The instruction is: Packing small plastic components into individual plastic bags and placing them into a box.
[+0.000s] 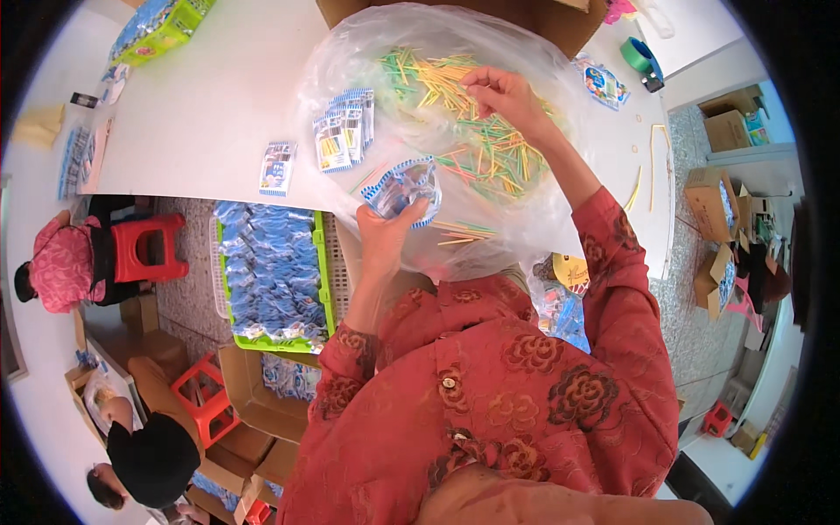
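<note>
My left hand (385, 229) is closed on the lower edge of a small blue-and-white plastic packet (404, 185), its thumb pressed against the clear front. Further off and to the right, my right hand (503, 94) has its fingers bent together above a heap of thin yellow, green and pink sticks (503, 150). What those fingertips pinch, if anything, is too small to make out. The sticks lie on a large clear plastic bag (346, 57) spread over the white table (227, 79). Left of the heap, several similar packets (346, 131) overlap in a pile, and a single packet (277, 168) lies beside them.
A green crate (328, 289) full of blue packets stands below the table's near edge, at my left. Behind the bag is a cardboard box (534, 26). Green tape (637, 54) lies far right. Other people sit at left, near red stools (149, 248).
</note>
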Available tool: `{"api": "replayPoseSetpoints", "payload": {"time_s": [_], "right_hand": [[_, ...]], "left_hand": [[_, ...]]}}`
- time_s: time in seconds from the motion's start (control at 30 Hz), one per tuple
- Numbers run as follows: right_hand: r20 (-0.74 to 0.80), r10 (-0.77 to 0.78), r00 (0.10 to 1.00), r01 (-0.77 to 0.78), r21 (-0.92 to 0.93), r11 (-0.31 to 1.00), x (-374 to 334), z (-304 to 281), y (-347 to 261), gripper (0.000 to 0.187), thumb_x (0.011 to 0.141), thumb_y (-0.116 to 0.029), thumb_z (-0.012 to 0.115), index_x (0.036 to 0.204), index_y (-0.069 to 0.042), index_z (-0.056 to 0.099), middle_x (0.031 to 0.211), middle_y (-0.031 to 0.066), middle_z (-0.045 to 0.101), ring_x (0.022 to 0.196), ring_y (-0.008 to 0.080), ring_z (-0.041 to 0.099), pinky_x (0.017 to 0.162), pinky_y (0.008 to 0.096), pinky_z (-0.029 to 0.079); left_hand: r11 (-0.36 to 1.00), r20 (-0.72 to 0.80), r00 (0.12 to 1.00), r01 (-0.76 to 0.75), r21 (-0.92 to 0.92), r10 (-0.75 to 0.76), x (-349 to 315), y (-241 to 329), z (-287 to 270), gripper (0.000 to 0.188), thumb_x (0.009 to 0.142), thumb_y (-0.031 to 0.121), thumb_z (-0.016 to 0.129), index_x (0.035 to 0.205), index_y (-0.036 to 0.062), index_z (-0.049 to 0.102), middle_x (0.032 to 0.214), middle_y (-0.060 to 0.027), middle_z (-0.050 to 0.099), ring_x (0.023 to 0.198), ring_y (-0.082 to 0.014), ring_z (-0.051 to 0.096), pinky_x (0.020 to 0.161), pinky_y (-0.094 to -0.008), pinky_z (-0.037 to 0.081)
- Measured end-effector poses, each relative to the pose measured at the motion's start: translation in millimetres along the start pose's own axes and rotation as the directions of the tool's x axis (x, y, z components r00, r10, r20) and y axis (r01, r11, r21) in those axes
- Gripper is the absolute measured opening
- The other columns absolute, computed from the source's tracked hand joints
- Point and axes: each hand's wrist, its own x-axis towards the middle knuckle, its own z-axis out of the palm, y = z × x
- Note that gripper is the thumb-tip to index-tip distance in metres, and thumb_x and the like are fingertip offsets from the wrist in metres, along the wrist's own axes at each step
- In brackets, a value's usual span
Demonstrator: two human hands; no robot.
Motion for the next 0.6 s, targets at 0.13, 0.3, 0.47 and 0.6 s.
{"api": "replayPoseSetpoints", "payload": {"time_s": [0.13, 0.3, 0.47, 0.6], "right_hand": [[-0.082, 0.016, 0.996, -0.033, -0.206, 0.978, 30, -16, 41, 0.015, 0.084, -0.013, 0.056, 0.095, -0.003, 0.06, 0.071, -0.0019, 0.056, 0.062, 0.005, 0.051, 0.058, 0.0213, 0.046], [-0.102, -0.323, 0.941, 0.202, -0.596, 0.777, 66, -26, 82, 0.014, 0.079, -0.009, 0.057, 0.09, -0.003, 0.06, 0.071, 0.0067, 0.061, 0.062, 0.015, 0.057, 0.059, 0.0282, 0.048], [-0.002, -0.191, 0.982, 0.069, -0.929, 0.363, 87, -19, 97, 0.013, 0.075, -0.01, 0.052, 0.082, -0.003, 0.059, 0.083, 0.0147, 0.063, 0.075, 0.0326, 0.061, 0.064, 0.0433, 0.048], [-0.009, -0.142, 0.99, 0.031, -0.96, 0.279, 87, -1, 83, 0.014, 0.075, -0.012, 0.052, 0.081, -0.002, 0.059, 0.086, 0.0166, 0.061, 0.078, 0.0328, 0.061, 0.066, 0.045, 0.049]], "left_hand": [[0.998, -0.025, 1.0, -0.003, -0.06, 0.002, 7, -4, -3, 0.045, 0.068, -0.005, 0.069, 0.11, -0.0035, 0.054, 0.097, -0.0071, 0.062, 0.083, -0.0129, 0.06, 0.075, -0.0267, 0.049], [0.999, -0.034, 0.999, 0.028, 0.037, -0.026, 7, -5, -10, 0.055, 0.067, -0.006, 0.068, 0.119, -0.0024, 0.048, 0.102, -0.0089, 0.06, 0.087, -0.0149, 0.059, 0.077, -0.0285, 0.05], [0.999, 0.007, 1.0, 0.005, 0.046, -0.006, 6, -3, -10, 0.06, 0.069, -0.006, 0.067, 0.123, -0.0003, 0.044, 0.104, -0.0093, 0.06, 0.089, -0.0151, 0.059, 0.077, -0.0284, 0.05], [0.999, 0.013, 1.0, -0.007, 0.036, 0.007, 6, -1, -11, 0.057, 0.069, -0.006, 0.066, 0.123, -0.0003, 0.045, 0.104, -0.0087, 0.06, 0.089, -0.0139, 0.059, 0.077, -0.0276, 0.05]]}}
